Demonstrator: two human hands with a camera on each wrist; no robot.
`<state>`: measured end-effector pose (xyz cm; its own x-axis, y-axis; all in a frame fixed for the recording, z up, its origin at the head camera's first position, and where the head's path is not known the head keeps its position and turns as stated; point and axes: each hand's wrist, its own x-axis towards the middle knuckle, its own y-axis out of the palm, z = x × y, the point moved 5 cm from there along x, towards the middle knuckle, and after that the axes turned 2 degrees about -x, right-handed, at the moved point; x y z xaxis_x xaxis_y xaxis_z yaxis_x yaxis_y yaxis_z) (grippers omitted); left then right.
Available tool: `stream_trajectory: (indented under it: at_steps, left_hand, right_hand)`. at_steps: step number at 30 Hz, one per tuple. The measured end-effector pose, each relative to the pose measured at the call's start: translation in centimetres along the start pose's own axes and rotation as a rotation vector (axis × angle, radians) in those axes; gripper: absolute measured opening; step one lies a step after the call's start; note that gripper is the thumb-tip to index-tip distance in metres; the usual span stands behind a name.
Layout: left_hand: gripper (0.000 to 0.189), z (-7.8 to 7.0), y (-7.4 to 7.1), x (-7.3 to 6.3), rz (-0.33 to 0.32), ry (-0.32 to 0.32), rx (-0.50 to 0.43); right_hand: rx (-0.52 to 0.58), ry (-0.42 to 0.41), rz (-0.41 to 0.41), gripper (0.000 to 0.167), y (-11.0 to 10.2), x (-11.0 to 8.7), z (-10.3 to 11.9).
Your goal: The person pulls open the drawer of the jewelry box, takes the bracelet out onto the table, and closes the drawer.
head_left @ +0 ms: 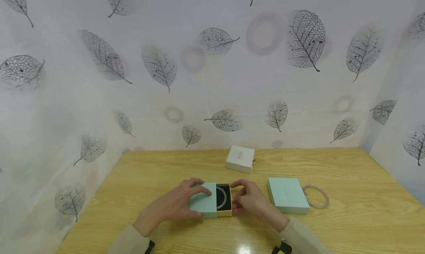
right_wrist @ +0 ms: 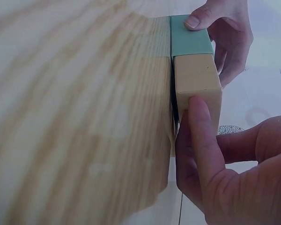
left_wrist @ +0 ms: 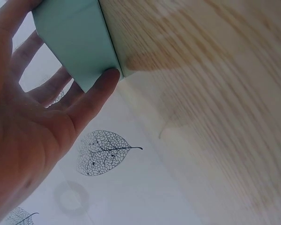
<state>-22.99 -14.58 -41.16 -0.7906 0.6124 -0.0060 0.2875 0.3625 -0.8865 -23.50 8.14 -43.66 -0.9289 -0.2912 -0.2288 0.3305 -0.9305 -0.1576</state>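
Note:
A mint-green box sleeve (head_left: pixel 204 200) lies on the table with a tan inner drawer (head_left: pixel 225 213) partly out of its right end. The drawer's black inside holds a pale ring-shaped bangle (head_left: pixel 224 198), partly hidden under the sleeve. My left hand (head_left: pixel 177 202) grips the sleeve, thumb on the near side and fingers over the top and far side; the green sleeve (left_wrist: pixel 77 40) also shows in the left wrist view. At the drawer's outer end, my right hand (head_left: pixel 250 200) touches with its thumb and index finger. The right wrist view shows the thumb against the drawer (right_wrist: pixel 199 75).
Right of my right hand lies a second mint-green box (head_left: pixel 288 195), closed. A beige bangle (head_left: pixel 320 197) rests beside it. Farther back stands a small white box (head_left: pixel 240 158) with a dark tab. A leaf-patterned curtain (head_left: pixel 212 80) borders the wooden table (head_left: pixel 159 165).

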Motion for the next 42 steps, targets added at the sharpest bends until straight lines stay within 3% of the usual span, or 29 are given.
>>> stream_trajectory:
  at_steps: [42]
  left_hand:
    - [0.058, -0.3, 0.0, 0.0, -0.008, 0.011, -0.006]
  right_hand:
    - [-0.035, 0.001, -0.053, 0.044, -1.1, -0.7, -0.3]
